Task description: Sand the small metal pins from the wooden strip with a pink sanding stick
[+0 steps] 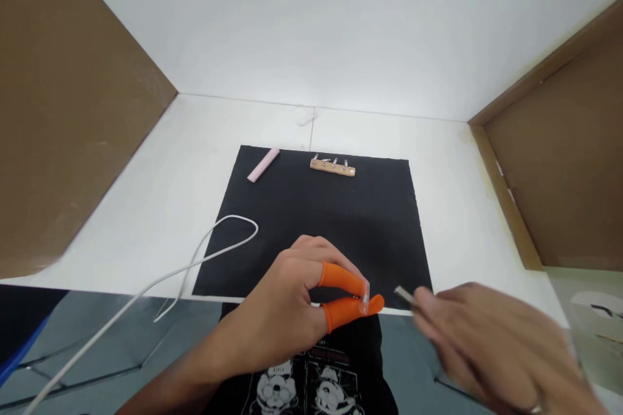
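Observation:
My left hand (302, 292) is closed in a pinch at the front edge of the black mat. Orange rubber covers sit on its thumb and index finger. Between those fingertips is a small clear artificial nail (365, 298) with a shiny patch on it. My right hand (491, 337), smeared by motion, is to the right of the mat's front edge. A thin, flat, light-coloured stick (403, 296) juts out of its fingers towards the nail, a short gap away. The far end of the stick is hidden in the hand.
On the black mat (311, 207) lie a pink bar (263, 165) and a wooden nail stand (333, 167) with several clear pieces on it. A white cable (189, 264) loops over the mat's left edge. Brown panels flank the white table on both sides.

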